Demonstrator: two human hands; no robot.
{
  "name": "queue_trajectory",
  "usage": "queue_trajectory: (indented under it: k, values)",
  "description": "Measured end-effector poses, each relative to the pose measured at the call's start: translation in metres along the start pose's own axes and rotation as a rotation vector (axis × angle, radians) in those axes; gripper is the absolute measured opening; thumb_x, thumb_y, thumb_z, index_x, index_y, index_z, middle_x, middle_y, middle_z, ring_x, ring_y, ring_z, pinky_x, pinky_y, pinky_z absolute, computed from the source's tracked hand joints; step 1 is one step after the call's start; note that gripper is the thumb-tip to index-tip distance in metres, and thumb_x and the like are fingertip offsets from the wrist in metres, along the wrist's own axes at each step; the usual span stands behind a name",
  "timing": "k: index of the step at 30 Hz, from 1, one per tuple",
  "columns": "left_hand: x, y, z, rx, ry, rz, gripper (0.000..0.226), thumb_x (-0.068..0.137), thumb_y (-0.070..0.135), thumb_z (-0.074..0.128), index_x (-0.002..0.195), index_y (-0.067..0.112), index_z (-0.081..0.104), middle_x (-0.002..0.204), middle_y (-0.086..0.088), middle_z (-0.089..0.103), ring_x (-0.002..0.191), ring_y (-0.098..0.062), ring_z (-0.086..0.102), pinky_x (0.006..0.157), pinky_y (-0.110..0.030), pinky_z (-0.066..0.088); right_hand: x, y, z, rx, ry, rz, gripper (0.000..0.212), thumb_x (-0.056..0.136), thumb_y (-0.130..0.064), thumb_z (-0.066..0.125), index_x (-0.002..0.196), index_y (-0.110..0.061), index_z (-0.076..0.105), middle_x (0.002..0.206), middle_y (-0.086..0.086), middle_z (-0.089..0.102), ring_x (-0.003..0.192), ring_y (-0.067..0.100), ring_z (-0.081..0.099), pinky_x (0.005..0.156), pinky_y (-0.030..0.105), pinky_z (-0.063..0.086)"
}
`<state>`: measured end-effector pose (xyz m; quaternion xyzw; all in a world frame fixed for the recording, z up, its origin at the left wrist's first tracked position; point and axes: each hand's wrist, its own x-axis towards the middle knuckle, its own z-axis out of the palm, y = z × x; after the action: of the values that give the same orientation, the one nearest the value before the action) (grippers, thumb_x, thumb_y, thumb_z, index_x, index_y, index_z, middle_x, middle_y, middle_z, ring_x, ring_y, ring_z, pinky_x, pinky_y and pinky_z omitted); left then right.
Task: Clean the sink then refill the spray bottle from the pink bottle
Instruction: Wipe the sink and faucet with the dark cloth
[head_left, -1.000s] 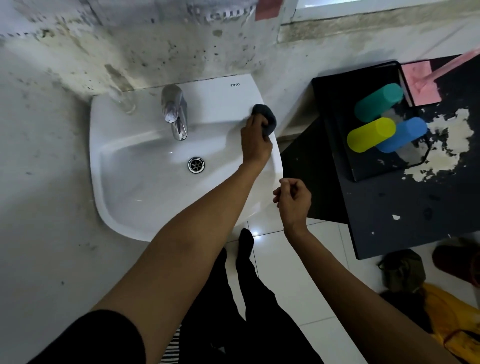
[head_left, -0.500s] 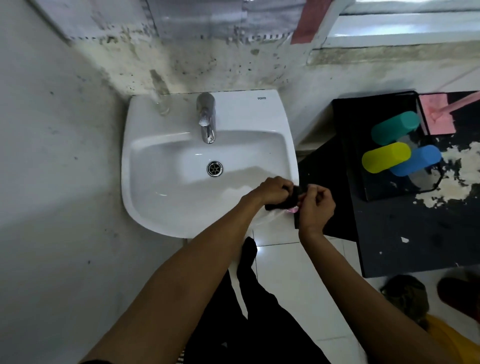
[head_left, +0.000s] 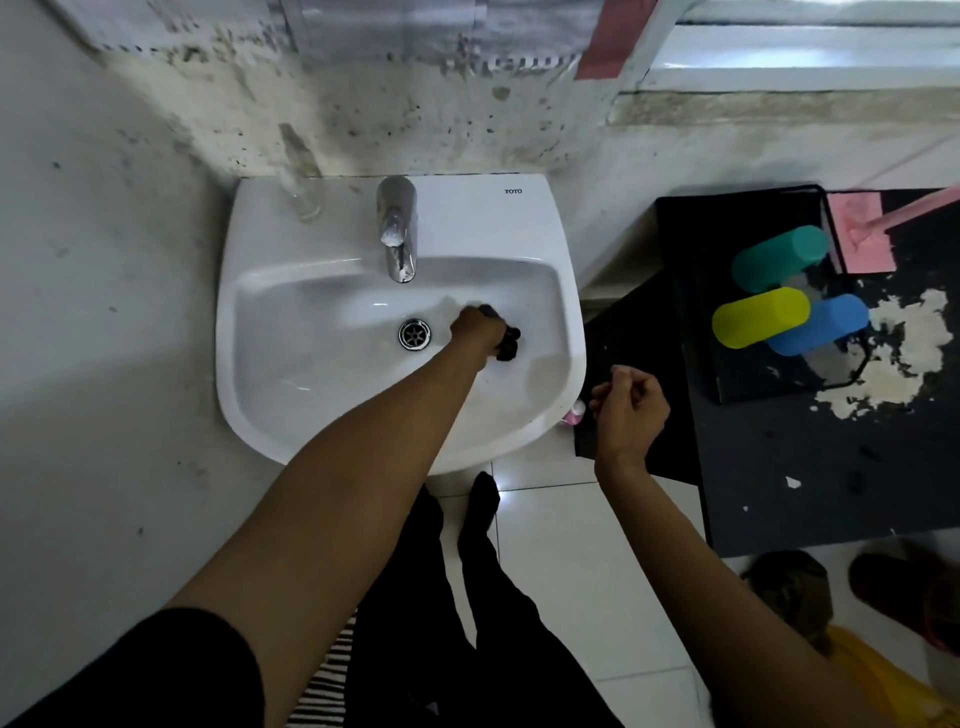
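Dark cloth in left hand presses basin; orientation unclear.

Left arm extended forward toward 12 o'clock, forearm bare, black sleeve at the upper arm. Left hand knuckles up, fingers curled tight round a dark cloth, which sticks out at the hand's 3 o'clock side. Right arm bent, forearm running toward 11 o'clock. Right hand in a loose fist, thumb against curled fingers, holding nothing visible, at 4 o'clock from the left hand, well apart.
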<state>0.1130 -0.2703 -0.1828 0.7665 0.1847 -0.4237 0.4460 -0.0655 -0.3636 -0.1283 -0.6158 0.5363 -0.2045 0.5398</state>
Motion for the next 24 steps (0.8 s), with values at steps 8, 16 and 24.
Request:
queue_trajectory:
  k: [8, 16, 24]
  values:
    - [-0.009, 0.019, 0.039, -0.244, 0.015, 0.130, 0.060, 0.087, 0.023, 0.072, 0.141, 0.015, 0.047, 0.133, -0.005, 0.058, 0.118, -0.023, 0.056, 0.096, -0.029, 0.049, -0.001, 0.021, -0.021, -0.029, 0.024, 0.075, 0.019, 0.101, -0.014, 0.053, 0.106, 0.000, 0.065, 0.081, 0.016, 0.067, 0.054, 0.007, 0.060, 0.051, 0.018, 0.050]
    - [-0.043, 0.012, 0.044, 0.014, -0.168, 0.302, 0.038, 0.065, 0.018, 0.060, 0.102, 0.027, 0.066, 0.101, -0.003, 0.069, 0.100, -0.027, 0.065, 0.082, -0.035, 0.056, -0.006, 0.014, -0.011, -0.040, -0.034, 0.035, 0.018, 0.102, -0.013, 0.053, 0.104, 0.000, 0.065, 0.070, 0.002, 0.065, 0.053, -0.002, 0.061, 0.053, 0.012, 0.050]
    - [-0.002, 0.024, 0.007, -0.604, 0.180, 0.094, 0.057, 0.075, 0.024, 0.080, 0.127, 0.018, 0.058, 0.122, -0.008, 0.066, 0.101, -0.025, 0.065, 0.069, -0.029, 0.057, 0.008, 0.004, -0.015, -0.019, -0.042, -0.004, 0.018, 0.102, -0.014, 0.054, 0.106, 0.000, 0.065, 0.068, 0.004, 0.065, 0.050, 0.002, 0.060, 0.050, 0.015, 0.049]
